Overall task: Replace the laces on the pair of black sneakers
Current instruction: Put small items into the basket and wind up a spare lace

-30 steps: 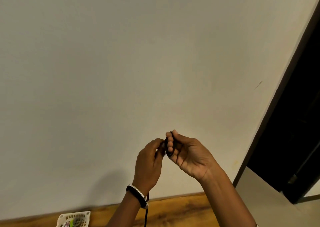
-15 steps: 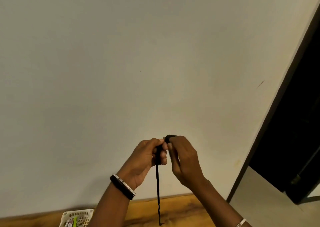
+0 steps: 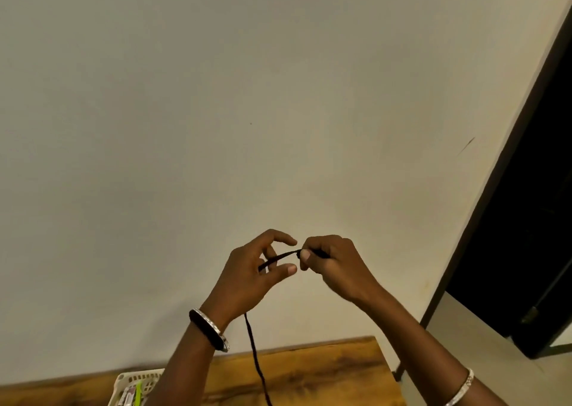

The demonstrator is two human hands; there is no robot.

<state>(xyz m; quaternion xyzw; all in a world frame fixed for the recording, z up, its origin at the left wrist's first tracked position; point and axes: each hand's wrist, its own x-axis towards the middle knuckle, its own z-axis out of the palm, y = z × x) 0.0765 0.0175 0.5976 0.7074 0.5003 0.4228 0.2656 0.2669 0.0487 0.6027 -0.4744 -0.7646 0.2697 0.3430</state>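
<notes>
Lower centre of frame: the right hand (image 3: 332, 266) pinched one end of the black lace (image 3: 252, 342). The lace ran into the left hand (image 3: 252, 278), whose thumb and forefinger were parted and whose grip was indeterminable, then hung over the table (image 3: 325, 371).

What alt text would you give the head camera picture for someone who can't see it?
Two hands raised before a plain wall work a black lace: the right hand pinches it while it passes through the left hand and hangs down toward a wooden table. A white basket sits at lower left, a dark doorway at right.
</notes>
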